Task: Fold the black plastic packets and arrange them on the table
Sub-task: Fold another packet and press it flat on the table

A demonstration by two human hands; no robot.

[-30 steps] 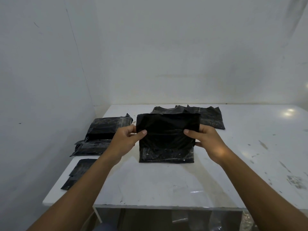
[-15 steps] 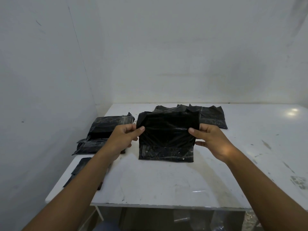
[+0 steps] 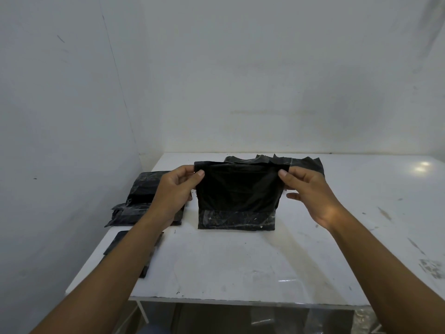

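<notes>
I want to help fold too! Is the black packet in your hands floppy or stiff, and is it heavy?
Probably floppy: the packet bends sharply where its lower strip lies on the table. Likely light, since the left hand and right hand lift it with just fingers pinching the top corners. The shiny plastic may be a bit slippery.

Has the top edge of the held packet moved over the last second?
Yes. The left hand and right hand have raised the top of the packet nearer the far edge of the table; its bottom stays down.

Scuffed white walls rise behind and to the left.
</notes>
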